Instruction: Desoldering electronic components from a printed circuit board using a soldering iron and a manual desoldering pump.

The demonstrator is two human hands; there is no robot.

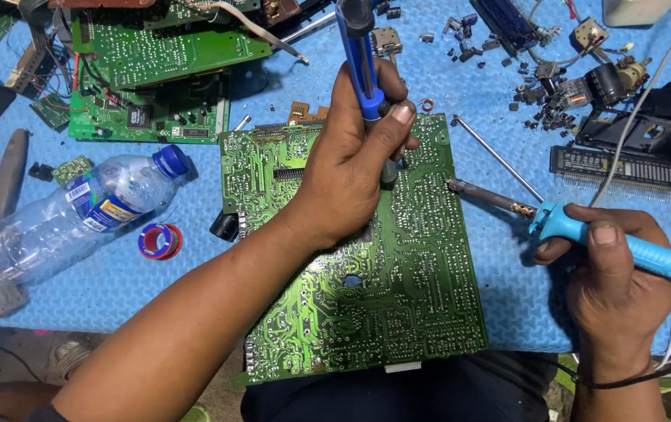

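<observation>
— Well, where do we have the big circuit board [398,312] just now?

— Flat on the blue mat [499,101], solder side up, right under our left hand [351,168]; its long axis runs away from us, near edge hanging off the mat towards our lap. It lies below and just right of our left fingertips, and to the left of our right fingers.

— And what do we hold?

— Our left hand is wrapped tight round the blue desoldering pump [367,70], thumb up on its barrel, the pump standing nearly upright with its tip down on the board. Our right hand [613,273] is closed about the light-blue handle of the soldering iron [585,227]. The iron's long axis slants up-left from those fingers, and its tip touches the board's right edge, just right of the pump's tip.

— Which hand is nearer the spot?

— The left; it rests over the board itself. The right sits off the board, on the mat.

— What do we count beyond?

— One clear plastic bottle [78,215] lying on its side, well left of our left fingers. One small solder spool [160,241] near it. Two or more further green boards [152,86] stacked beyond, up-left. One thin metal rod [496,156] above the iron. One display module [621,168] beyond our right fingers, and a scatter of small loose parts [546,101] too many to count.
</observation>
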